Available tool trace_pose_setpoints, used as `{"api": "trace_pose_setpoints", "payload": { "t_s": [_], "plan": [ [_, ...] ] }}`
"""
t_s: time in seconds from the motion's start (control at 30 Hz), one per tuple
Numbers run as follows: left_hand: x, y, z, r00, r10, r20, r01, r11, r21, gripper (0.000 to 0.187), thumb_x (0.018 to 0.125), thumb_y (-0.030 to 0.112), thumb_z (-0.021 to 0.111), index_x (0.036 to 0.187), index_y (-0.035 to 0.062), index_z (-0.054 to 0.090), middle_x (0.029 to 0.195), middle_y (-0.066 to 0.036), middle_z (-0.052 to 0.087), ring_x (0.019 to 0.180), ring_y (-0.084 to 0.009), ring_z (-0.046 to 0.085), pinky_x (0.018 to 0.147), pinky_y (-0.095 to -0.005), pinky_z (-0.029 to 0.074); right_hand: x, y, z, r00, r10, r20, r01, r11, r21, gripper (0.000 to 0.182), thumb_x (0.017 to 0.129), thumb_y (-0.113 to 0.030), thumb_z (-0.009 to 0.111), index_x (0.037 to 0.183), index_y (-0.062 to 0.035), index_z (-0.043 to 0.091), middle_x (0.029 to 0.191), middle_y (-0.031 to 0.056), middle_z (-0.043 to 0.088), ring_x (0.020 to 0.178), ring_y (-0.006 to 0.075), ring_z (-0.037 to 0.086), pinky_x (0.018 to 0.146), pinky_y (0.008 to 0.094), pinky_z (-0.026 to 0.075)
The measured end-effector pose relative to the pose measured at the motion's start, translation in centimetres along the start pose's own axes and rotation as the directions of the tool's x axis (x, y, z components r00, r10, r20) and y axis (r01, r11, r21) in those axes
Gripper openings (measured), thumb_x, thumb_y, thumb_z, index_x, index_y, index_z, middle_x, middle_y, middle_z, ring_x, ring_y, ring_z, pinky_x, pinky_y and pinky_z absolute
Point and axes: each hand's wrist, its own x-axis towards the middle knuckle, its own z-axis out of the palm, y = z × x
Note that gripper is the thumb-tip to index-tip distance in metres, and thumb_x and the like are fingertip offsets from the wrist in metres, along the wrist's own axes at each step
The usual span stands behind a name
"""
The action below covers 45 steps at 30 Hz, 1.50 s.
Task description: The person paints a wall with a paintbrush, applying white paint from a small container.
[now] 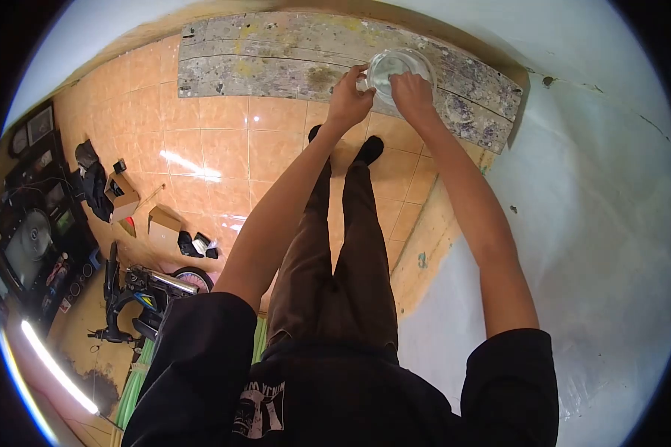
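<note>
A clear round bowl (381, 62), see-through like glass or plastic, rests on a paint-stained wooden plank (276, 56). My left hand (350, 97) grips the bowl's left side between thumb and fingers. Over the near right part of the bowl is my right hand (413, 94), its fingers curled downward and closed. Whatever those fingers hold, if anything, is hidden beneath the hand. The bowl's contents are hard to make out through the clear wall.
Orange floor tiles (194, 134) lie below the plank, with my feet close to its near edge. A pale wall (589, 186) rises on the right. Cardboard boxes (164, 227), a motorbike (145, 298) and a dark cabinet (33, 238) stand at the left.
</note>
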Motion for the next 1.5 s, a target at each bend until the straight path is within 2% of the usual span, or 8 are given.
{"api": "trace_pose_setpoints", "payload": {
  "t_s": [0.13,0.23,0.43,0.73,0.97,1.07,1.37,1.5],
  "plan": [
    [-0.2,0.2,0.0,0.999,0.04,-0.027,-0.039,0.999,0.027,0.05,0.078,0.006,0.069,0.126,0.0051,0.055,0.114,-0.023,0.063,0.1,-0.0366,0.066,0.078,-0.0394,0.058,-0.3,1.3,-0.5,0.998,-0.008,0.057,0.013,0.996,-0.085,0.016,0.085,-0.011,0.058,0.086,-0.0052,0.073,0.089,0.0186,0.07,0.084,0.0319,0.071,0.068,0.0421,0.059],
    [0.0,-0.6,0.4,0.997,0.056,-0.049,-0.056,0.998,0.013,0.051,0.08,0.012,0.067,0.13,0.0117,0.055,0.111,-0.019,0.066,0.091,-0.031,0.069,0.076,-0.0388,0.055,-0.2,1.6,0.5,0.985,0.02,-0.173,-0.033,0.997,-0.074,0.014,0.084,-0.009,0.059,0.086,-0.0055,0.073,0.086,0.0185,0.07,0.083,0.0314,0.072,0.066,0.042,0.059],
    [-0.3,-0.4,0.5,0.998,0.037,-0.041,-0.037,0.999,-0.003,0.054,0.082,0.013,0.065,0.134,0.017,0.054,0.115,-0.018,0.065,0.079,-0.0263,0.071,0.07,-0.037,0.055,-0.1,0.4,1.1,0.993,-0.096,-0.066,0.097,0.995,0.007,0.014,0.084,-0.009,0.06,0.086,-0.0045,0.073,0.085,0.0178,0.07,0.082,0.031,0.072,0.065,0.0418,0.059],
    [0.3,-0.6,0.5,0.997,-0.038,0.06,0.041,0.998,-0.043,0.066,0.081,0.003,0.066,0.141,0.022,0.049,0.118,-0.021,0.062,0.087,-0.029,0.071,0.076,-0.0373,0.056,0.7,0.1,2.5,0.982,0.094,-0.161,-0.082,0.993,0.083,0.016,0.084,-0.01,0.059,0.091,-0.0019,0.072,0.088,0.0165,0.068,0.084,0.0319,0.071,0.068,0.0416,0.059],
    [0.6,-0.8,0.6,0.996,-0.038,0.075,0.039,0.999,-0.003,0.062,0.084,0.008,0.065,0.142,0.0212,0.049,0.122,-0.018,0.061,0.071,-0.0189,0.07,0.061,-0.032,0.059,1.7,1.3,2.4,0.991,0.085,-0.102,-0.075,0.992,0.102,0.017,0.086,-0.011,0.058,0.095,-0.0038,0.071,0.093,0.0181,0.068,0.086,0.0326,0.071,0.068,0.0403,0.059],
    [0.4,0.0,0.5,0.993,-0.09,0.073,0.093,0.995,-0.042,0.067,0.081,0.004,0.066,0.142,0.025,0.049,0.12,-0.02,0.062,0.083,-0.0275,0.072,0.075,-0.0365,0.055,1.6,0.0,2.6,0.983,0.165,-0.082,-0.156,0.983,0.099,0.016,0.086,-0.011,0.058,0.094,-0.0047,0.071,0.095,0.0169,0.069,0.087,0.0314,0.071,0.069,0.0403,0.059],
    [-0.2,1.1,0.3,0.986,-0.146,0.083,0.151,0.987,-0.056,0.065,0.083,0.002,0.065,0.142,0.0225,0.049,0.119,-0.02,0.062,0.081,-0.0247,0.072,0.069,-0.035,0.055,1.4,1.6,0.6,0.991,0.078,0.109,-0.082,0.996,0.032,0.015,0.085,-0.01,0.057,0.085,-0.0046,0.072,0.087,0.0181,0.069,0.084,0.0353,0.07,0.068,0.0434,0.058],
    [0.3,0.1,0.7,0.989,-0.124,0.074,0.129,0.99,-0.063,0.065,0.083,0.002,0.065,0.143,0.0221,0.049,0.118,-0.021,0.062,0.082,-0.0258,0.072,0.068,-0.0354,0.055,0.8,1.2,2.2,0.993,0.081,-0.088,-0.073,0.993,0.09,0.016,0.085,-0.011,0.058,0.087,-0.0051,0.073,0.084,0.0166,0.07,0.081,0.0327,0.071,0.067,0.0422,0.058]
  ]
}}
